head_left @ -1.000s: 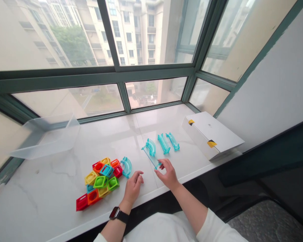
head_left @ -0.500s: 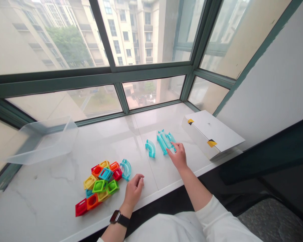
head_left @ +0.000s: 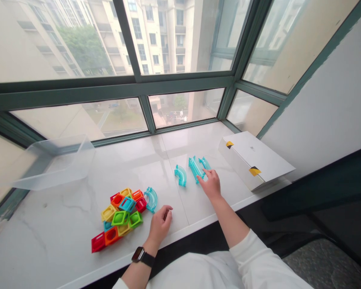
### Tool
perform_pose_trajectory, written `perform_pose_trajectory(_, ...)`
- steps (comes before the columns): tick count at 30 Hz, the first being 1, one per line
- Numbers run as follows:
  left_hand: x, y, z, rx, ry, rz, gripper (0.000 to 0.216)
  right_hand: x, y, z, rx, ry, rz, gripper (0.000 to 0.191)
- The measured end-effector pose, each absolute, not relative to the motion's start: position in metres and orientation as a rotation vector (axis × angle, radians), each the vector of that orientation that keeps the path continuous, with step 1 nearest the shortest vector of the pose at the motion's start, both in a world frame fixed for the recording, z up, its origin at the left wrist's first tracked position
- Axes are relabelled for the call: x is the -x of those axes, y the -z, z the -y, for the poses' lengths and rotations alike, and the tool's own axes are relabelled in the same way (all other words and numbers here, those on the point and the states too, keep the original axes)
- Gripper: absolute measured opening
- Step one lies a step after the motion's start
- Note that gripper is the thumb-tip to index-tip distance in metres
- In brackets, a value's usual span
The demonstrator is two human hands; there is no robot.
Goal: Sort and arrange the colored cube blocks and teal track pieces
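Note:
My right hand (head_left: 211,185) reaches over clear turquoise straight track pieces (head_left: 195,167) lying side by side, its thumb and fingers closed on the near end of one. Just beyond its fingertips lies another turquoise piece (head_left: 204,163). To its left sits a curved track piece (head_left: 180,176), apart from the straight ones. My left hand (head_left: 161,223) rests near the front edge with fingers curled and nothing visible in them. Closest to it are a second curved track piece (head_left: 151,199) and a pile of red, orange, yellow, green and blue blocks (head_left: 120,218).
A clear plastic bin (head_left: 57,164) stands at the left by the window. At the right, a white box (head_left: 255,156) with yellow-and-black tabs lies near the wall. The white marbled ledge (head_left: 63,224) ends at a front edge close to my body.
The straight piece under my right fingers has moved left, closer against the other straight one. My left hand stays where it was. The view has shifted slightly.

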State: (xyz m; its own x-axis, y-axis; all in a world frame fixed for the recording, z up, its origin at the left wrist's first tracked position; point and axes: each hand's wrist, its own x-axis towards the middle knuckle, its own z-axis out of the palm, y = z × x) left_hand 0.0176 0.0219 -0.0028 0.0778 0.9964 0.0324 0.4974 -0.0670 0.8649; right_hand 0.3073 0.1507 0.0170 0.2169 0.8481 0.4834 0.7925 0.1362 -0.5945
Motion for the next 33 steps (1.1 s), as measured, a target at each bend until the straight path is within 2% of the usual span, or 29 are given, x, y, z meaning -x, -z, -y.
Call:
perform_pose_trajectory(20, -0.02, 0.0, -0.023, -1.681, -0.886, -1.537, 0.027, -0.304, -0.011, -0.147, 1.825, -0.115, 1.593, 0.045)
perform_pose_trajectory(28, -0.018, 0.002, -0.022, -1.7, -0.876, -1.543, 0.028, -0.302, -0.008, -0.142, 1.888, -0.103, 1.618, 0.057)
perform_pose_trajectory(33, -0.019, 0.002, -0.023, -1.704, -0.873, -1.534, 0.029, -0.298, -0.013, -0.139, 1.933, -0.111, 1.63, 0.058)
